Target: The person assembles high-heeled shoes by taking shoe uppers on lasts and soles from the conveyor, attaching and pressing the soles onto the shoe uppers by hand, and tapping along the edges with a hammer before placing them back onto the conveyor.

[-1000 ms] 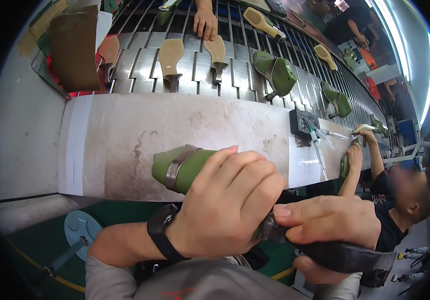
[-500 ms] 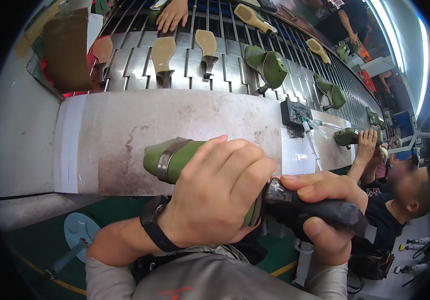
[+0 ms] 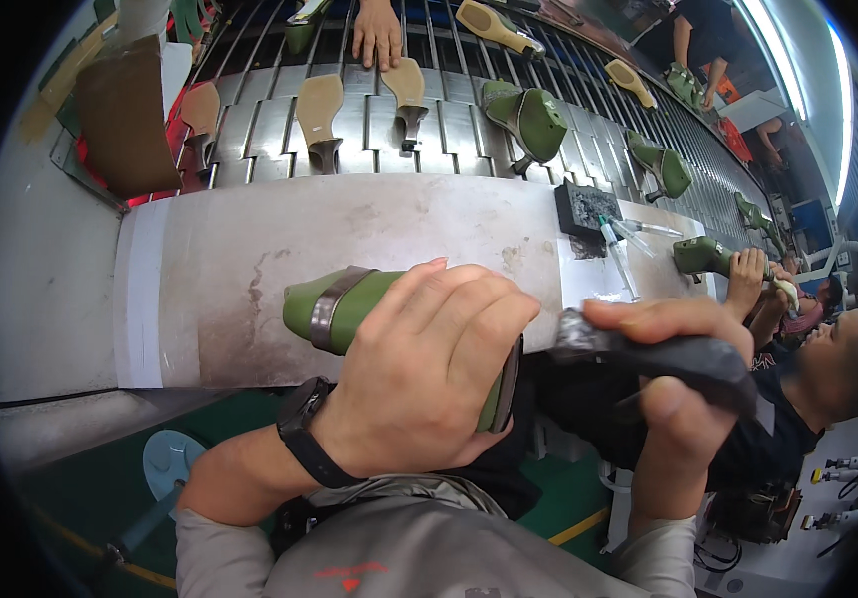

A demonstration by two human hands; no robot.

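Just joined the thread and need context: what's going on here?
The person's left hand grips a green shoe with a shiny brown band, above the near part of a worktable. Their right hand holds a dark tool, blurred, with a gap between it and the shoe. Beyond, more shoes lie on a metal conveyor. At right, a co-worker's hand holds another green shoe.

Over the bench (image 3: pixel 419 214), beyond the green shoe (image 3: pixel 364 311), a hand could pass rightward until the black block (image 3: pixel 588 207) and the syringes (image 3: pixel 618 261), which stand in the way. Nearer, the left hand (image 3: pixel 434 369) and the right hand (image 3: pixel 716 334) with its dark tool (image 3: pixel 683 366) obstruct, leaving only a narrow gap between them.
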